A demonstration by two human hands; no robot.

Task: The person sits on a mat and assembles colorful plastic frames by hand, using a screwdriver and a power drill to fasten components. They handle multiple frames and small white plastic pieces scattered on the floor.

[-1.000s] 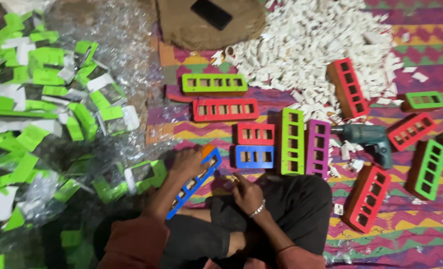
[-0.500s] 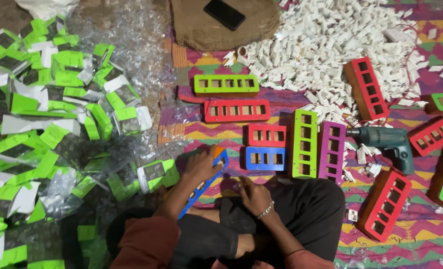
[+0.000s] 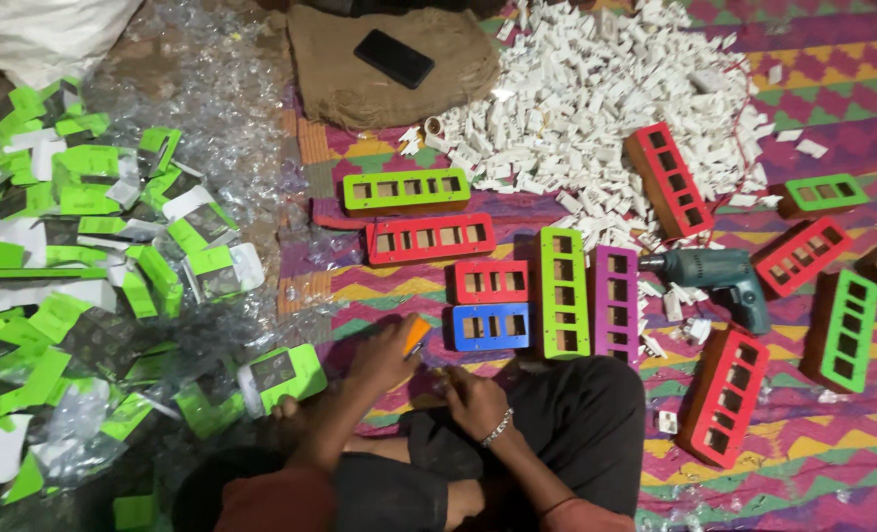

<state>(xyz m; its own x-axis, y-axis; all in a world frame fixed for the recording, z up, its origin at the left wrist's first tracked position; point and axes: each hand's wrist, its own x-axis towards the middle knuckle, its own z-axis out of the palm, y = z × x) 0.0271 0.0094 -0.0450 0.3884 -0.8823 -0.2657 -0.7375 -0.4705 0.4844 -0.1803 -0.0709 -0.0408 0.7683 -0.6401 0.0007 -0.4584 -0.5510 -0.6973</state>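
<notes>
**Blue strip gone, orange piece now in hand**

Gone from the left hand (image 3: 384, 357): the long blue strip seen half a second ago; closed instead around a small orange piece (image 3: 416, 334), held low over the patterned mat (image 3: 852, 89) just beside the blue slotted frame (image 3: 491, 326). Right hand (image 3: 470, 399) curled near the lap, pinching something too small to identify. Finished frames lined up close ahead, probably for easy reach; drill (image 3: 719, 273) parked to the right, white parts heap (image 3: 596, 108) toward the mat's far edge, green packaging (image 3: 84, 227) piled off its left edge.
</notes>
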